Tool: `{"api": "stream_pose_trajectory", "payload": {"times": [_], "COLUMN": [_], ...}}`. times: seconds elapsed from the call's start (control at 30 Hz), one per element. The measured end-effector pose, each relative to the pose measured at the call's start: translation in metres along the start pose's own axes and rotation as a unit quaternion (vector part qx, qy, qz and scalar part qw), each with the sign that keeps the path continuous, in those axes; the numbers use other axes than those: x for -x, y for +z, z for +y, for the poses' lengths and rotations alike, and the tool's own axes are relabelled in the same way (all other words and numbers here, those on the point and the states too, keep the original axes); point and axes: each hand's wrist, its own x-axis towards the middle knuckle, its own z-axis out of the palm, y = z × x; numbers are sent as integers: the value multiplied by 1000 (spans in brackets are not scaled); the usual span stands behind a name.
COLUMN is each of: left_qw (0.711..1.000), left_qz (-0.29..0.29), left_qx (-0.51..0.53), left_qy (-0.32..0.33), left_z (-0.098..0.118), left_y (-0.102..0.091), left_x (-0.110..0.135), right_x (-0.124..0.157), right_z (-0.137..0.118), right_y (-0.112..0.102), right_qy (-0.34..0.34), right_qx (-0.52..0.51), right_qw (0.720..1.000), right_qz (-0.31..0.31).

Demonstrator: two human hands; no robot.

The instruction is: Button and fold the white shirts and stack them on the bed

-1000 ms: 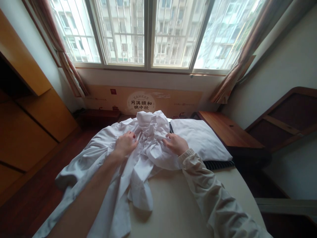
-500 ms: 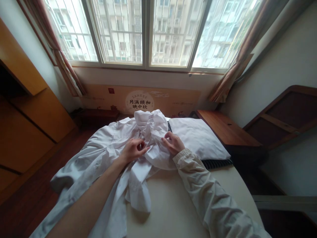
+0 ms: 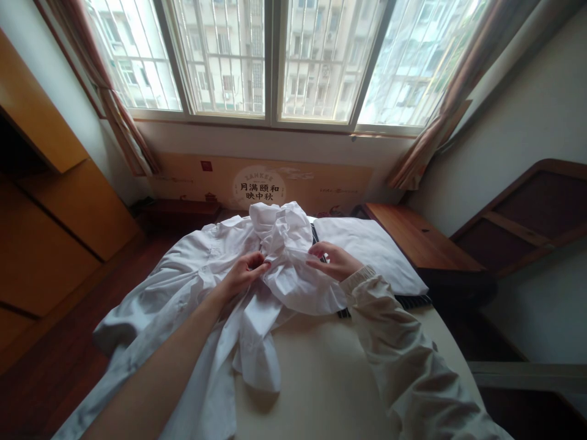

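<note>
A crumpled white shirt (image 3: 192, 287) lies spread over the cream table top (image 3: 321, 379), one end bunched up into a mound in the middle. My left hand (image 3: 243, 275) pinches a fold of the shirt at the left of that mound, arm bare. My right hand (image 3: 334, 260), in a cream sleeve, grips the cloth on the mound's right side, fingers curled into it. Both hands are closed on the same garment, a hand's width apart.
A white pillow (image 3: 371, 250) rests on a dark striped pad (image 3: 413, 300) at the far right of the table. A wooden side table (image 3: 422, 241) stands beyond it. A printed cardboard panel (image 3: 261, 183) leans under the window. Wooden cabinets (image 3: 55, 226) stand at left.
My left hand slid right and closed from lying flat into a pinch on the cloth. My right hand lifted slightly and shifted right, still gripping the bunched shirt.
</note>
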Motion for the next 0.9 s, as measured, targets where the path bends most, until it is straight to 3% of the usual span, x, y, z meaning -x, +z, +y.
{"api": "stream_pose_trajectory", "payload": {"times": [0.17, 0.33, 0.47, 0.67, 0.83, 0.9], "left_qw": [1000, 1000, 1000, 1000, 1000, 1000], "left_qz": [-5, 2, 3, -1, 15, 17], "left_qx": [29, 28, 21, 24, 14, 11], "left_qy": [0, -4, -2, -5, 0, 0], "left_z": [0, 0, -4, -9, -10, -9], "left_y": [0, 0, 0, -4, -5, -3], "left_x": [1, 2, 1, -2, -3, -2], "right_x": [0, 1, 2, 6, 17, 22], "right_z": [15, 25, 10, -36, -51, -48], "right_y": [4, 10, 1, -23, -47, -56], "right_qy": [30, 10, 0, 6, 58, 82], "right_qx": [-24, -53, -61, -142, -170, -132], "right_qw": [999, 997, 998, 989, 981, 985], "right_qz": [38, -49, -27, 37, -72, -77]}}
